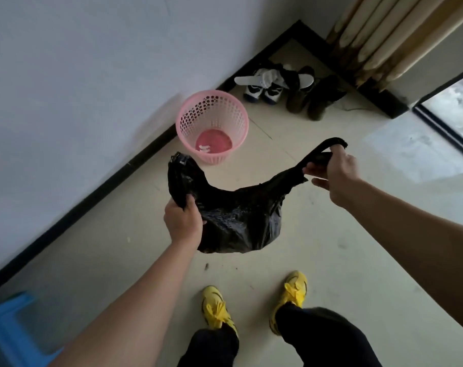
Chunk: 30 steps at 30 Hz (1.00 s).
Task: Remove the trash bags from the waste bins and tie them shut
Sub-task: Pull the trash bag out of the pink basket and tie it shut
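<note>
Now for the knot: bag out of the bin

Already I have the black trash bag (pixel 238 215) hanging in mid-air at the centre of the frame, clear of the pink bin (pixel 212 127) that stands on the floor (pixel 331 234) above and left of it, by the wall. My left hand (pixel 183 219) is closed around one gathered handle at centre left. My right hand (pixel 336 172), at centre right, grips the other handle, pulled out long, its fingers curled over the strip. The bin holds no bag now, only a small white scrap at its bottom. So I judge the lifting done and the tying just beginning. Next I need to bring both hands together, cross the two handles and pull them snug without tearing the thin plastic.
</note>
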### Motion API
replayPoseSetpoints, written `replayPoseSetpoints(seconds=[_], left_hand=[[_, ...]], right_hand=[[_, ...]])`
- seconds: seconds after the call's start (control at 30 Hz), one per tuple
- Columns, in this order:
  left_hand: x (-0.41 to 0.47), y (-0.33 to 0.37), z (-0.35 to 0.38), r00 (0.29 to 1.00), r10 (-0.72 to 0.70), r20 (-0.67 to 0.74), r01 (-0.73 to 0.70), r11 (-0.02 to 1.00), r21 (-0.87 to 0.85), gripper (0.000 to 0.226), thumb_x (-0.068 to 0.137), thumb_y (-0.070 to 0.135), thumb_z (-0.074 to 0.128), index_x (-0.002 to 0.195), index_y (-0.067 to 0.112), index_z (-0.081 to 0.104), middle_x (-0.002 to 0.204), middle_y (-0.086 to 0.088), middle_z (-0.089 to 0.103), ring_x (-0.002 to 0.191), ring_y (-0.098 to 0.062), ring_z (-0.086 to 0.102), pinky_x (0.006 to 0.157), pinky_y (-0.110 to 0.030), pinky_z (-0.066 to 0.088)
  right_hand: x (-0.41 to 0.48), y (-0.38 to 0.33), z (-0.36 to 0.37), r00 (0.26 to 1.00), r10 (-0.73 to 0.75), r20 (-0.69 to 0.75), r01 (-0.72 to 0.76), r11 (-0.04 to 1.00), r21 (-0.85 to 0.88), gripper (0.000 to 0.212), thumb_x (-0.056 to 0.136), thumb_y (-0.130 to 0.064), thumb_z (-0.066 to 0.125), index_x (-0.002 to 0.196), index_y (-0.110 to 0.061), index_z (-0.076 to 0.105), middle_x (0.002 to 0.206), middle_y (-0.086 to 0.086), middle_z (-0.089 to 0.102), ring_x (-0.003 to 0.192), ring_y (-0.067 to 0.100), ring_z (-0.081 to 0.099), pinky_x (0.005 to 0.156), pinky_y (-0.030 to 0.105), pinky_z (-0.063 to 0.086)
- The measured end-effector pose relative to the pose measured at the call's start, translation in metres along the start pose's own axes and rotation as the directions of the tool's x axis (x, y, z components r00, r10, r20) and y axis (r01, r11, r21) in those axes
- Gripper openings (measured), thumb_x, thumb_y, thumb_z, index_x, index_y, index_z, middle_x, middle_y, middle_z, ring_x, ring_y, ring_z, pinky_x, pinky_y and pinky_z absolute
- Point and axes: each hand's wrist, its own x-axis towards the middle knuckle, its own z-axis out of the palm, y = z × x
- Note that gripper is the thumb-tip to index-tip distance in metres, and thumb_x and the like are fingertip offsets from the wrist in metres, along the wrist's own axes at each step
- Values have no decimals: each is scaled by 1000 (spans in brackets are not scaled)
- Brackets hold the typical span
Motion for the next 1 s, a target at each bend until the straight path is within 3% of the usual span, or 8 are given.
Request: replayPoseSetpoints(seconds=[0.13,0.23,0.33,0.53,0.67,0.8,0.9,1.0], left_hand=[[5,-54,43,1000,29,5,-29,998,48,30,94,22,50,111,1,62,105,-16,65,94,-40,65,76,-48,58],[19,-96,85,997,74,-3,-72,987,140,28,91,21,49,65,12,52,68,-13,59,75,-42,65,67,-49,56],[49,-141,129,994,108,-15,-103,976,190,32,86,25,50,56,18,44,60,-14,56,65,-42,64,64,-54,55],[109,-188,188,977,199,-83,-188,975,118,24,87,25,51,75,4,53,80,-23,63,78,-36,61,65,-37,44],[155,-200,220,982,153,-114,-165,981,-102,21,89,21,51,76,5,51,79,-14,60,83,-35,56,73,-40,44],[200,-205,237,997,47,-58,-64,940,-335,10,87,23,52,79,17,48,80,0,56,90,-29,58,91,-45,51],[238,-211,239,999,48,10,-39,903,-427,32,82,32,56,102,9,61,105,-10,67,93,-28,64,86,-43,54],[255,-214,241,948,150,279,23,844,-535,50,83,53,57,117,17,64,110,-7,72,96,-23,69,79,-35,57]], right_hand=[[45,50,-7,1000,1,18,0,1000,-31,34,98,-28,34,83,-9,58,70,6,65,50,13,65,52,25,44],[94,96,-2,998,-45,54,47,998,-48,31,97,-24,35,92,-5,59,74,9,65,49,13,64,51,25,41],[139,141,7,992,-96,87,100,994,-39,29,95,-22,37,91,-4,59,75,10,65,51,15,63,51,26,38],[212,208,31,953,-265,145,273,961,-40,22,88,-39,58,97,-19,57,90,1,71,78,16,67,58,28,45],[251,256,53,891,-373,259,413,902,-124,84,62,-72,68,133,-32,44,116,-6,64,107,12,61,89,35,47],[277,294,85,818,-435,377,487,872,-51,75,85,-67,51,147,-28,34,124,-9,50,115,11,50,96,31,39],[294,320,109,757,-511,407,580,813,-56,86,76,-75,56,147,-33,33,131,-6,52,119,13,52,100,33,42],[314,333,130,750,-528,398,632,750,-195,109,57,-78,70,148,-37,26,142,-2,47,126,20,50,107,44,42]])
